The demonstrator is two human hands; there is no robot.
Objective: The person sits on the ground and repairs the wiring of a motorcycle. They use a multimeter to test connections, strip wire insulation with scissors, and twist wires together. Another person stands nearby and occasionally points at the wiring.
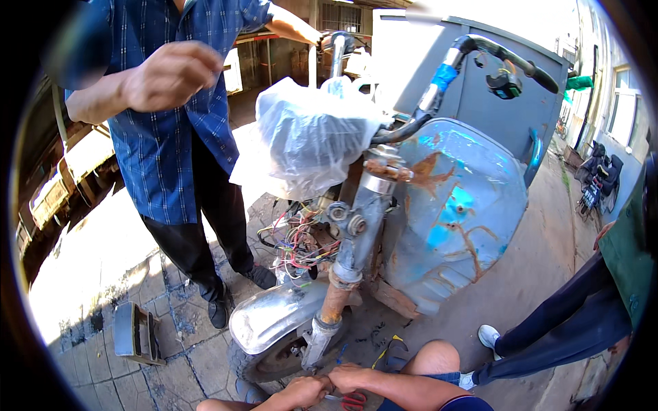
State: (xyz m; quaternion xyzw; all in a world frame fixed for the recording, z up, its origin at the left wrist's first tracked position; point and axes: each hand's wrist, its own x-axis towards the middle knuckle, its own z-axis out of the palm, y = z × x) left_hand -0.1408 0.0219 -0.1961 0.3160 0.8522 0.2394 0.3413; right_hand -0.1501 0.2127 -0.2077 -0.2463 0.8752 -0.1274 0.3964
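My left hand (307,390) and my right hand (346,377) are closed close together at the bottom of the rusty front fork (330,322); what their fingers grip is too small to make out. A red-handled tool (353,402) is just below my right hand. The fork carries a silver mudguard (271,318) over a black tire (253,362). Above, loose coloured wires (301,243) hang beside the steering column, a plastic bag (305,137) covers the front, and a rusty blue-grey panel (452,205) stands to the right.
A person in a blue checked shirt (171,164) stands left, one hand raised, the other by the handlebar. Another person's dark-trousered legs (548,315) are at right. A small metal stool (137,332) stands on the paving at left. A grey cargo box (521,109) is behind.
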